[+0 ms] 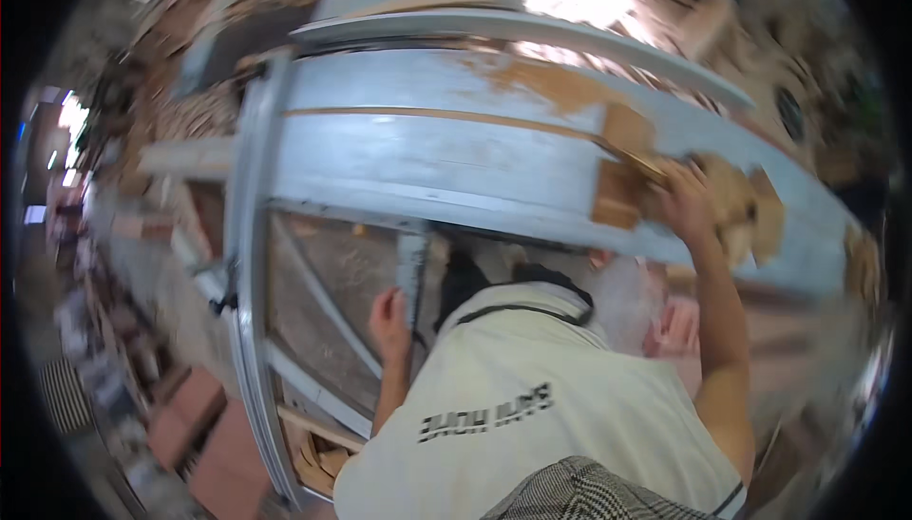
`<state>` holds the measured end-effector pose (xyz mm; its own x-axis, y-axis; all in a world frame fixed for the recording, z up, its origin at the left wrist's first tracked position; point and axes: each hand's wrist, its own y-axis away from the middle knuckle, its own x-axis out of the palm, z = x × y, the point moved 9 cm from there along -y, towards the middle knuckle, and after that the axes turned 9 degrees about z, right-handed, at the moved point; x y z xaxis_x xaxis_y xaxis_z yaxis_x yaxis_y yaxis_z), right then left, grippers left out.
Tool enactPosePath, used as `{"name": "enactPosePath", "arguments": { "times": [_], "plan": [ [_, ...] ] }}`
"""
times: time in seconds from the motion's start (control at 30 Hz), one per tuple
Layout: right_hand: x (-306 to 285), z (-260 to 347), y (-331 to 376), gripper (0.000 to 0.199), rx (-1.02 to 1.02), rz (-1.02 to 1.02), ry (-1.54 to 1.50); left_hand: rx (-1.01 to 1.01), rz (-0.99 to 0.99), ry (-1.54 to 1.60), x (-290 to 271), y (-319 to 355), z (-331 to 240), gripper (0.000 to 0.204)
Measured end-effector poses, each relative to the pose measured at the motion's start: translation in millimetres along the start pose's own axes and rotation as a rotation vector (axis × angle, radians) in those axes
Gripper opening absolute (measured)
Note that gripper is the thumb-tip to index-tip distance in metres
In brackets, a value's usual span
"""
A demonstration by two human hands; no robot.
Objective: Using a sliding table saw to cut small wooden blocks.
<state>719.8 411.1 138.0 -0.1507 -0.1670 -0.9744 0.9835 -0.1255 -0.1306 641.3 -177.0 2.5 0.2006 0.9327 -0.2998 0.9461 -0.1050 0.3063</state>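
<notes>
My right hand (682,199) reaches over the pale metal saw table and is closed on a piece of wood (649,167), blurred by motion. Brown wooden blocks lie beside that hand, one (627,129) on its far side and another (616,195) just to its left. To its right sit more cut wood pieces (766,216). My left hand (388,321) hangs below the table's near edge, beside a grey metal bracket (411,268). Its fingers are curled in, and whatever they may hold is hidden.
A long slot crosses the saw table (437,154), with sawdust (546,83) beyond it. A pale rail (532,26) runs along the far side. On the left stands a metal sliding frame (249,264). Reddish boards (228,463) are stacked at lower left; wood scraps heap up behind.
</notes>
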Motion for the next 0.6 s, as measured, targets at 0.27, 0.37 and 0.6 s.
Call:
{"name": "enactPosePath", "arguments": {
  "times": [0.27, 0.37, 0.6],
  "plan": [
    [22.3, 186.6, -133.0, 0.031, 0.019, 0.242, -0.767, 0.133, 0.569, 0.471, 120.3, -95.6, -122.8, 0.066],
    [56.9, 258.1, -187.9, 0.033, -0.096, 0.257, -0.993, 0.179, 0.543, 0.618, 121.8, -121.9, -156.2, 0.058],
    [182.0, 315.8, -284.0, 0.031, 0.119, 0.694, -1.387, 0.01, 0.158, 0.803, 21.4, -246.3, -126.2, 0.042]
  ]
}}
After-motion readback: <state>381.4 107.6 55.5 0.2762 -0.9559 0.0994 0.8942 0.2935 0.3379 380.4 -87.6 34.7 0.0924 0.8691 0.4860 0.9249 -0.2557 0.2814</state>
